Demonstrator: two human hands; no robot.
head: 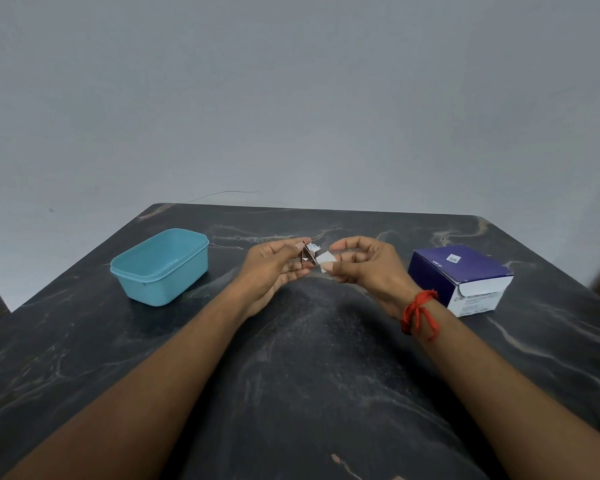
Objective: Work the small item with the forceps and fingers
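Torn wrapper point(308, 255), a small foil-lined packet opened into a tent shape, sits pinched between the thumb and curled fingers of the left hand point(274, 268), held above the middle of the dark marble table point(291, 375); just beside it, a small white pad point(325, 261) is pinched at the fingertips of the right hand point(364, 268), whose other fingers are loosely curled. Whether the wrapper and the pad touch each other cannot be told, though they are very close. Both hands are narrow, closed on their small things, and they face each other over the table's centre. Going by size: one table fills the lower half of the view; one purple and white cardboard box point(461, 278) lies to the right, near the right wrist, its white end flap facing the person; one light blue plastic tub point(160, 266), with no lid on it, stands to the left, well apart from the box; one red thread bracelet point(419, 315) is tied round the right wrist; then one wrapper and one pad, the smallest things in view
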